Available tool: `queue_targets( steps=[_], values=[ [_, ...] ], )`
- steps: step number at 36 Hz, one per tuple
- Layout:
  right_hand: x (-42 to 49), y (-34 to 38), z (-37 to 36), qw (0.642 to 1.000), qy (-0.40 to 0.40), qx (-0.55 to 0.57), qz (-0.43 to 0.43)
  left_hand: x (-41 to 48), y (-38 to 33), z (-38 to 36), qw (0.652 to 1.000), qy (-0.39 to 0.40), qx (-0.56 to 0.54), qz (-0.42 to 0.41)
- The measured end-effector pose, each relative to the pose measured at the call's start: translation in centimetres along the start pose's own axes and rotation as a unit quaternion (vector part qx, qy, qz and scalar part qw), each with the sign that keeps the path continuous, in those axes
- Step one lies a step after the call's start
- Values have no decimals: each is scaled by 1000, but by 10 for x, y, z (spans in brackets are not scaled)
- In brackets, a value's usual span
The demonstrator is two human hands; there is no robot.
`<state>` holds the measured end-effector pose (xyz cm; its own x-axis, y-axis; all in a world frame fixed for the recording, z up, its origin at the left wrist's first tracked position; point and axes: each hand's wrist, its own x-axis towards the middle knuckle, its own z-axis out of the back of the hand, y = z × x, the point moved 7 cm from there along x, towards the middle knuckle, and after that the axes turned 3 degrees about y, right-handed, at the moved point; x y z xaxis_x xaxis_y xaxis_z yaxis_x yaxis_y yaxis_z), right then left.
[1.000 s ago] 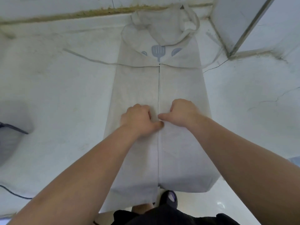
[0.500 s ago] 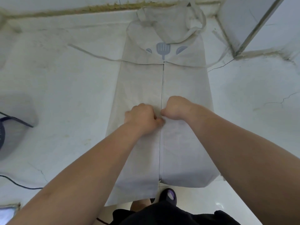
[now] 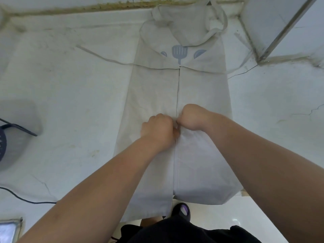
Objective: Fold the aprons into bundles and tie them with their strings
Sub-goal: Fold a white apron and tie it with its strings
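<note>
The apron (image 3: 154, 95) lies flat and lengthwise on the white, cracked worktop (image 3: 78, 102), directly in front of you. Its bib end is far from you and its hem is near you. The cloth is a pale grey-beige colour. Both long sides are folded inward, and the two folded edges meet in one straight line down the middle. On the bib there is a blue-grey spatula print (image 3: 179, 52), with a small rounded shape on each side of it, partly covered by the folds. The neck strap (image 3: 217, 28) lies in a loop over the far end of the bib. One waist string (image 3: 103, 57) runs out to the left on the worktop, and the other waist string (image 3: 245, 62) curves out to the right. At the near end the left flap reaches lower than the right flap, and the hem goes over the edge of the worktop, above your dark sandal (image 3: 182, 210).

Your two hands are on the middle line, about halfway along the apron, almost touching each other. Your left hand (image 3: 157, 128) has curled fingers and its grip is closed on the cloth at the edge of the left flap, where the cloth is a little puckered. Your right hand (image 3: 192, 118) is also curled, knuckles down on the right flap, but its fingers are hidden under it, so I cannot tell whether its grip has the cloth.

At the left edge stands a dark fan (image 3: 2, 142), and a black cable (image 3: 22, 199) lies nearer to you.
</note>
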<state>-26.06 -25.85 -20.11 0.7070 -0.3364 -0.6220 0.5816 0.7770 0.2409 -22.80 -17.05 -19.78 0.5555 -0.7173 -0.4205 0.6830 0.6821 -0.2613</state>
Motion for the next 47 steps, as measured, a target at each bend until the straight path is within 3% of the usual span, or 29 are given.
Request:
queue_targets(
  steps=[3, 10, 18, 32, 36, 41, 45, 47],
  values=[
    [-2, -7, 0, 999, -14, 35, 4, 0, 3, -2, 998, -30, 51, 14],
    [-4, -11, -3, 996, -32, 84, 4, 2, 0, -2, 998, -20, 63, 4],
    [-6, -9, 0, 994, -32, 100, 2, -3, 11, 2, 999, -23, -37, -20],
    [-7, 1, 0, 995, -34, 92, 12, -3, 18, 7, 990, -114, -58, -63],
    [-8, -1, -5, 994, -43, 99, -2, -3, 20, 1, 992, -88, -31, -81],
    [-23, -2, -6, 991, -56, 122, 8, -9, 28, 3, 975, -82, -138, -152],
    [-33, -19, -20, 996, -47, -14, -70, -15, 42, -12, 996, -9, 28, -90],
    [-35, -25, -31, 994, -33, -16, -103, -18, 46, -23, 994, 38, 77, -62]
  ],
)
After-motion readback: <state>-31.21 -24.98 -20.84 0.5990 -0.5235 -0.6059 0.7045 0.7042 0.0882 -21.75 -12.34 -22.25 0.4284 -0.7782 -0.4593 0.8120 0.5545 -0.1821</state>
